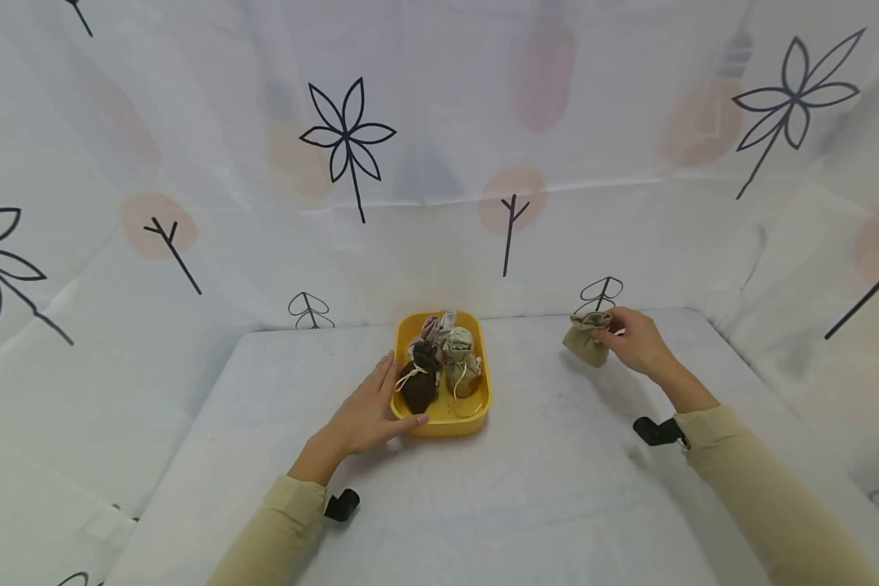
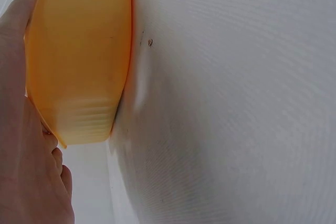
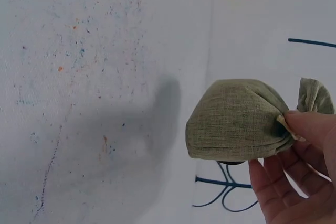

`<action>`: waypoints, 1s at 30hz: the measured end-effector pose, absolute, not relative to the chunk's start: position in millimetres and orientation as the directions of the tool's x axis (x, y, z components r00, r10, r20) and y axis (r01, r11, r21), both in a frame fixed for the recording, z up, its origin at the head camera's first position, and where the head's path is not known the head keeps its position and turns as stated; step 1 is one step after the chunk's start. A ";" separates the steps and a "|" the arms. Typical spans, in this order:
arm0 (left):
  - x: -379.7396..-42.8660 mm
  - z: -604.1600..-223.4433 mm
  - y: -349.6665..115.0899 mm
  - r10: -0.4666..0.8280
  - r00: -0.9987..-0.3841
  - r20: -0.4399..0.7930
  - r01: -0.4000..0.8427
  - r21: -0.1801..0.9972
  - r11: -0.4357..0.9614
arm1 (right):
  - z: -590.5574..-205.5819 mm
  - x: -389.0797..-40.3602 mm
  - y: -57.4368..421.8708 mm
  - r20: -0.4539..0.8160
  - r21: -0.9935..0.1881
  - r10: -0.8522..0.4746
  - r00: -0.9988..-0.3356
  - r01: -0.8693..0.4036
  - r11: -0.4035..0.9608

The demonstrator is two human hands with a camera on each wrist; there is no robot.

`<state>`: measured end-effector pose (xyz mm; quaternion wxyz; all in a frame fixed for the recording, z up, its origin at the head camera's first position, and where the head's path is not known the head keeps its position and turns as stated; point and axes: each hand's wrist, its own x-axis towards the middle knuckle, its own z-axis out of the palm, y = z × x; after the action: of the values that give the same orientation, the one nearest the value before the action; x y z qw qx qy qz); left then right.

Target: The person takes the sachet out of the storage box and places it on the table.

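A green cloth drawstring pouch (image 3: 236,121) is pinched at its gathered neck between the thumb and fingers of my right hand (image 1: 633,340). It hangs above the right side of the table, its full rounded body clear of the surface in the right wrist view. My left hand (image 1: 366,411) rests against a yellow plastic tray (image 1: 450,426), fingers straight along its left side and thumb at the front rim. Inside the tray sit several tied pouches, among them a dark brown pouch (image 1: 418,389) at the left and a tan pouch (image 1: 463,376) at the right.
The white-covered table (image 1: 483,513) meets a patterned cloth backdrop (image 1: 425,252) just behind the tray. Similar cloth hangs at both sides. A black wrist mount (image 1: 659,431) sticks out from the right sleeve, another black mount (image 1: 343,505) from the left.
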<state>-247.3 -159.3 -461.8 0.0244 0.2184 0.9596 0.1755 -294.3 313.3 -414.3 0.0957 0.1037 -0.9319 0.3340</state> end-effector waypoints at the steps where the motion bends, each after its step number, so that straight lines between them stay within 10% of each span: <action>1: -247.3 -462.0 -159.3 0.428 -0.903 0.029 0.410 0.348 0.843 | -415.4 -295.0 314.5 0.244 -0.603 -0.128 -0.961 -0.254 0.756; 30: -248.4 -465.0 -158.8 0.417 -0.908 0.028 0.399 0.355 0.845 | -439.0 -308.1 328.2 0.176 -0.622 -0.076 -0.981 -0.171 0.764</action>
<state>-248.4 -158.8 -465.0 0.0251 0.2126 0.9602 0.1793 -308.1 328.2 -439.0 0.0704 0.0660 -0.9366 0.3370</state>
